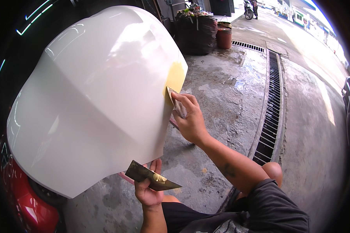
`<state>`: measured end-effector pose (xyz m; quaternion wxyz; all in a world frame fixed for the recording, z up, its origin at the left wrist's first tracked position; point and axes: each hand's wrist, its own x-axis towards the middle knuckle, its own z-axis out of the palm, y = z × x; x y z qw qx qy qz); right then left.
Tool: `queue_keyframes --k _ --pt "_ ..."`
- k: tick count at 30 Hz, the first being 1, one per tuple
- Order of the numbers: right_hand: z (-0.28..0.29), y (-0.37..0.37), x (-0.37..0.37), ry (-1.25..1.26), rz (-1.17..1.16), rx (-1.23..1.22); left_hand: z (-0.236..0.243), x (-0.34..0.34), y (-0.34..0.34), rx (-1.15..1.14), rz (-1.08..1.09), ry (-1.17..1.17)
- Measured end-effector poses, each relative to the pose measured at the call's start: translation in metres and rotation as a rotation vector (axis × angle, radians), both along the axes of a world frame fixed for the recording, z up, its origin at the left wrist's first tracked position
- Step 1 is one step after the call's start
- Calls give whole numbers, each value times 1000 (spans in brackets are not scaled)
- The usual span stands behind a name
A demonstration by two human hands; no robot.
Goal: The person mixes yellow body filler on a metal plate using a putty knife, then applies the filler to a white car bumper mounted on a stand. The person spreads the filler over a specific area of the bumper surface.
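Note:
A large white car hood (pixel 93 89) fills the left and middle of the view, its glossy surface catching reflections. On its right edge lies a patch of yellow body filler (pixel 175 77). My right hand (pixel 190 118) is closed on a putty spreader (pixel 176 103), whose edge meets the lower part of the patch. Below the hood's near corner, my left hand (pixel 148 190) grips a dark, flat mixing plate (pixel 144 173). A dab of pale yellow filler (pixel 159 178) sits on that plate. The left thumb lies over the plate, and some fingers show behind it.
Part of a red car (pixel 35 209) stands at the lower left. A pinkish bar (pixel 126 178) shows under the hood. A metal drain grate (pixel 273 105) runs along the concrete floor at right. Farther back are a stuffed black bag (pixel 196 33), a reddish bucket (pixel 224 37) and a motorcycle (pixel 249 11).

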<state>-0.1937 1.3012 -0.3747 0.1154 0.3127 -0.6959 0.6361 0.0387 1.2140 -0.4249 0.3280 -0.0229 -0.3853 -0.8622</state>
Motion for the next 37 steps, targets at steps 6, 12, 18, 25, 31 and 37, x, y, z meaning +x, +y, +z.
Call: queue_keyframes --k 6,12,18,25,31,37 --pt "-8 0 26 0 29 36 2 -2 -3 73 13 18" --pt "-18 83 41 -183 234 36 -22 22 -9 86 17 -32" --pt "-45 159 126 644 529 203 -76 45 49 756 -526 -307" --pt "-101 170 148 651 423 353 -58 23 66 534 -612 -306" --pt "-108 189 85 544 94 788 -48 10 56 211 -340 -347" --pt "-44 187 26 337 224 731 -45 -46 46 -333 -245 -415"
